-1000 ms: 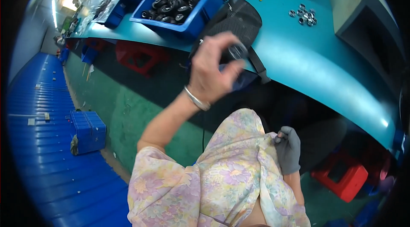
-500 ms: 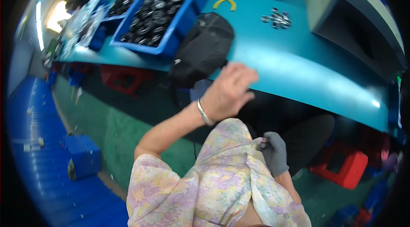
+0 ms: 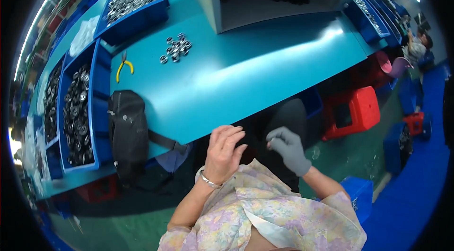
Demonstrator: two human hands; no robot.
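Bare left hand (image 3: pixel 224 154) half-curled, looking empty; gloved right hand (image 3: pixel 288 151), fingers bent, hold unclear; near left, an oblong black bag (image 3: pixel 128 130) slumps over the teal table (image 3: pixel 265 69) edge!

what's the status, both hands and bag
Left hand bare, part-open, nothing seen in it. Gloved right hand half-curled, contents unclear. Black bag at table edge, left of both hands, not between them.

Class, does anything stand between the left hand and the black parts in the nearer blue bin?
Yes: the bag lies between the left hand and the black parts, its strap stretching toward the hand. A reach over it looks possible.
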